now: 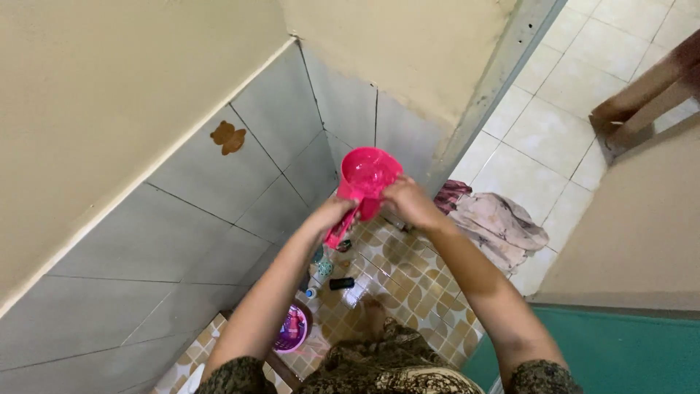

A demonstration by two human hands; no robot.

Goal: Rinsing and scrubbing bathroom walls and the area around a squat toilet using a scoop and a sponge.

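Wall: grey tiles [182, 233] at left, brown butterfly sticker [228, 136] on one.
Floor, low left: purple tub [292, 330], small bottles [324, 266] and a black item [341, 283] on patterned tiles [408, 284].
L hand [333, 211]: closed round handle of pink dipper [367, 177], held up mid-air over the floor.
Dipper: upright, looks to have water in it; nothing poured yet, as far as seen.
R hand [407, 201]: fingers clamped on dipper's rim/side.
Right: crumpled cloth [496, 222] at the doorway, apart from both hands.
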